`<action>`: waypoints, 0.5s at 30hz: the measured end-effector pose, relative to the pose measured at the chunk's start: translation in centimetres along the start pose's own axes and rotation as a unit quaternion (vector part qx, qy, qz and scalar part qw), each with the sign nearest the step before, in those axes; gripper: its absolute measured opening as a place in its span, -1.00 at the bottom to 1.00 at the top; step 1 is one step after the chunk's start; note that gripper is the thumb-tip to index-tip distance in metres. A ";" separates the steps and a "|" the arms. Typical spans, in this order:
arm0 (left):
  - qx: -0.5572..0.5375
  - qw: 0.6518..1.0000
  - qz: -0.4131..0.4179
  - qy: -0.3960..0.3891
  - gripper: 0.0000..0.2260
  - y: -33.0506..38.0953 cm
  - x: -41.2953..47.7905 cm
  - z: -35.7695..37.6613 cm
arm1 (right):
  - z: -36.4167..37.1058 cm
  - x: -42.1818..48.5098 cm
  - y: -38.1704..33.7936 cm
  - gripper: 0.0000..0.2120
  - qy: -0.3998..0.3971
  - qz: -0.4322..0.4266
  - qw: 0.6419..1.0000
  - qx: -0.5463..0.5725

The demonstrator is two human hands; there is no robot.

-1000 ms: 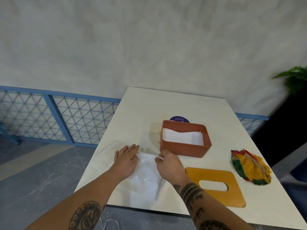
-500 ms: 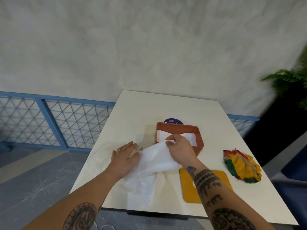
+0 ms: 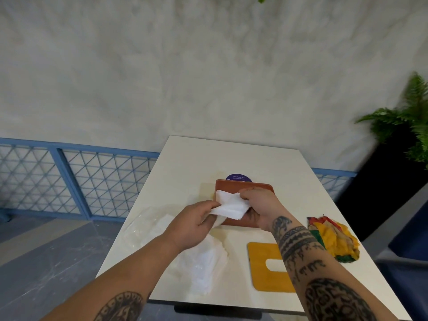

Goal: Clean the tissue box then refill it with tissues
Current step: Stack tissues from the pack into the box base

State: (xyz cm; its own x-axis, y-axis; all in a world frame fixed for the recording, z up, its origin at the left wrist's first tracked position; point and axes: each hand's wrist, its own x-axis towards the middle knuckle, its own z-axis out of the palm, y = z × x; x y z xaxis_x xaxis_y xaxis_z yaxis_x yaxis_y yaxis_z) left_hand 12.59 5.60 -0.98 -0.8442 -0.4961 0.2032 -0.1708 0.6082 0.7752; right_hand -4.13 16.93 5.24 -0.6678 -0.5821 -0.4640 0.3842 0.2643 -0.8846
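Both hands grip a folded wad of tissues (image 3: 231,206) just over the near edge of the brown box (image 3: 243,186), which sits mid-bench (image 3: 185,163): the left hand (image 3: 196,224) pinches the wad's left end, fingers curled under it, and the right hand (image 3: 260,207) clasps the right end, over the box's open top (its inside is mostly hidden). A pile (image 3: 205,262) of more tissues in clear wrap lies under the left forearm, the yellow lid (image 3: 266,272) lies flat under the right forearm, and a colourful cloth (image 3: 333,242) lies right of the lid.
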 end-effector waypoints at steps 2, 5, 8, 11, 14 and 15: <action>-0.051 0.997 -0.043 0.028 -0.80 0.1 0.3 -0.1 | 0.0 -0.4 -0.4 -0.79 -0.031 -0.010 0.999 0.039; -0.176 0.971 -0.125 0.099 -0.82 1.1 1.2 -0.5 | -0.1 -0.7 -0.7 -0.64 -0.045 -0.062 0.996 0.050; -0.322 0.913 -0.205 0.140 -0.81 2.4 2.1 -1.1 | 0.2 -0.6 -0.5 -0.55 0.020 -0.129 0.990 -0.052; -0.430 0.859 -0.229 0.155 -0.78 2.7 3.0 -1.4 | 1.2 -1.0 0.5 -0.60 -0.032 -0.169 0.973 -0.155; -0.504 0.822 -0.223 0.143 -0.76 2.8 3.5 -1.3 | 2.3 -1.0 1.4 -0.76 -0.055 -0.205 0.949 -0.235; -0.516 0.817 -0.218 0.132 -0.76 2.7 3.7 -1.2 | 2.5 -0.9 1.6 -0.82 -0.045 -0.215 0.941 -0.257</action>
State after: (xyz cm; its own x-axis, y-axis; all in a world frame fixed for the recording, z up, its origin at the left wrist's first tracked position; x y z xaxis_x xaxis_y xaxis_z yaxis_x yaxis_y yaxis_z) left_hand 9.65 4.62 2.57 -0.6547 -0.7260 -0.2103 0.2097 -0.4418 0.8723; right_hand -1.33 15.90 4.35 -0.6254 -0.7769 -0.0734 -0.2839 0.3142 -0.9059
